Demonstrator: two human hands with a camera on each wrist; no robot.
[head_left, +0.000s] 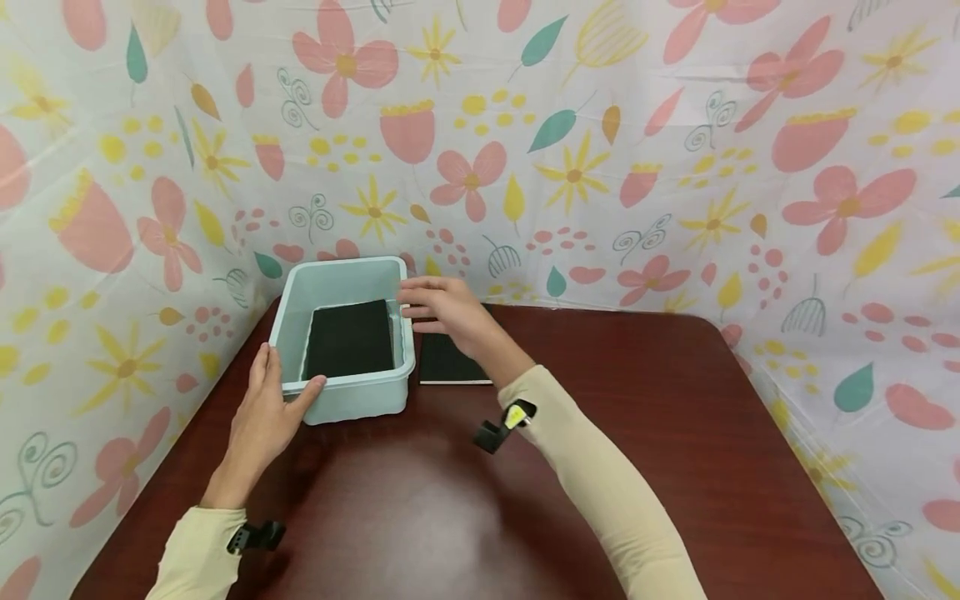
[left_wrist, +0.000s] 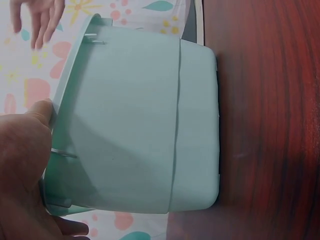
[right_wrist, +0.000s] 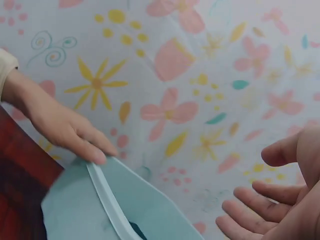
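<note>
A pale blue-green plastic bin (head_left: pixel 360 398) stands at the table's back left. Inside it lies a flat black book (head_left: pixel 349 337), with light edges showing along its sides. My left hand (head_left: pixel 264 417) holds the bin's near left corner, thumb over the front rim and fingers along the left side; the left wrist view shows that hand (left_wrist: pixel 22 150) at the rim too. Above the bin's right rim is my right hand (head_left: pixel 450 312), fingers extended and holding nothing; in the right wrist view its fingers (right_wrist: pixel 260 210) are spread and slightly bent.
Another black book (head_left: pixel 453 362) with a pale near edge lies on the table right of the bin, partly hidden by my right hand and forearm. The dark red-brown table (head_left: pixel 600 400) extends to the right. A flower-printed curtain (head_left: pixel 570 167) hangs behind and along both sides.
</note>
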